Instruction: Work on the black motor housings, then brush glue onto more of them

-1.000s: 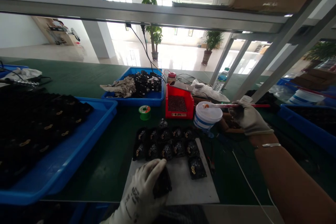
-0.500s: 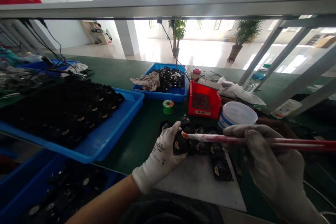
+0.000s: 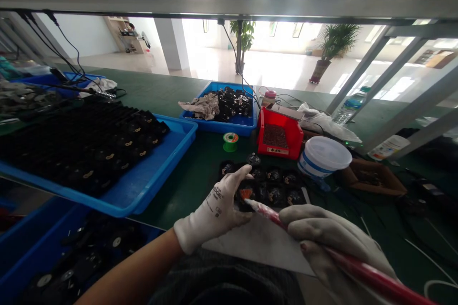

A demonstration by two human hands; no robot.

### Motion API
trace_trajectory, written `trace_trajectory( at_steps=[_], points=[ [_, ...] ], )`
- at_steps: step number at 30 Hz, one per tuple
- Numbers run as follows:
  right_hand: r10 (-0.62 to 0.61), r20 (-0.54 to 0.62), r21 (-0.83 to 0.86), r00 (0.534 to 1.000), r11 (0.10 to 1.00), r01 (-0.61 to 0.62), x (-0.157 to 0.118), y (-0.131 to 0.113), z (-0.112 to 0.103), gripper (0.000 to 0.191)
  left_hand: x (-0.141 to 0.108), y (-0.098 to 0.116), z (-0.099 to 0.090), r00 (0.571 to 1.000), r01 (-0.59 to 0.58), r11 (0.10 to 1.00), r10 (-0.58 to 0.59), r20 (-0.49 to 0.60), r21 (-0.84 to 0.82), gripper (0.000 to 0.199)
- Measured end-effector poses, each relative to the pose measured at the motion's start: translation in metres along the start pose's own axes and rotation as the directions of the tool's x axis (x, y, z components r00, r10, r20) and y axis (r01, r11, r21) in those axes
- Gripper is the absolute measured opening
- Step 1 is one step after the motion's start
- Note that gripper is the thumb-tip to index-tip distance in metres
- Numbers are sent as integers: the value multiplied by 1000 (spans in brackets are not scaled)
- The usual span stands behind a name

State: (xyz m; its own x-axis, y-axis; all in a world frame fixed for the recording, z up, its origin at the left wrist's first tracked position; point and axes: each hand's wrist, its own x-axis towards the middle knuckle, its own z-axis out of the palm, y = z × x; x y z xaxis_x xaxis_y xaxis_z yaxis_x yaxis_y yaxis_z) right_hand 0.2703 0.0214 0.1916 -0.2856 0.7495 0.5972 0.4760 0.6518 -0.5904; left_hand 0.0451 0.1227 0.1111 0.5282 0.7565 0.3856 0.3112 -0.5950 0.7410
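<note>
My left hand point(image 3: 211, 209), in a white glove, has its thumb and fingers around the edges of a black round-faced part point(image 3: 243, 205). In my gloved right hand point(image 3: 332, 233) is a red-handled brush point(image 3: 266, 211), held slantwise like a pen. Its orange bristle tip touches, or nearly touches, the face of the held part and hides its middle. Several similar black parts point(image 3: 275, 195) sit in rows just behind and right of my left hand. Under my hands lies a pale board point(image 3: 261, 243), partly covered by the right hand.
A large blue tray point(image 3: 175, 147) of black parts stands left, another blue bin point(image 3: 21, 252) below it. Behind are a blue tray point(image 3: 229, 128), solder spool point(image 3: 231, 142), red bin point(image 3: 297, 143) and lidded white tub point(image 3: 326, 155). A metal shelf point(image 3: 229, 2) crosses overhead.
My right hand has moved down and left, tilting the brush so its tip is on the held part's face. The front-right black part on the board no longer shows; the right hand is near there.
</note>
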Motion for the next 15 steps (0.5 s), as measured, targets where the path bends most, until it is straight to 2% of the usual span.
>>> trace_trajectory(
  at_steps=[4,6,8,11,13,15],
  points=[
    [80,121,165,989,981,-100,7,5,-19,22,2,9,-13,991,-40,999,38,132,7,101],
    [105,199,235,974,960,-152,15,9,-27,19,3,13,-15,977,-90,995,81,198,33,103],
    [169,220,284,961,931,-229,22,12,-30,17,2,16,-13,956,-152,987,134,262,46,102],
    [311,109,311,944,891,-329,27,18,-29,28,-1,17,-8,937,-220,974,193,291,60,99],
    [402,-13,292,916,877,-381,23,20,-26,32,-3,16,-5,951,-215,973,188,244,88,97],
    [474,-160,297,866,860,-415,16,21,-23,32,-5,15,-2,971,-178,978,156,183,110,96]
  ],
)
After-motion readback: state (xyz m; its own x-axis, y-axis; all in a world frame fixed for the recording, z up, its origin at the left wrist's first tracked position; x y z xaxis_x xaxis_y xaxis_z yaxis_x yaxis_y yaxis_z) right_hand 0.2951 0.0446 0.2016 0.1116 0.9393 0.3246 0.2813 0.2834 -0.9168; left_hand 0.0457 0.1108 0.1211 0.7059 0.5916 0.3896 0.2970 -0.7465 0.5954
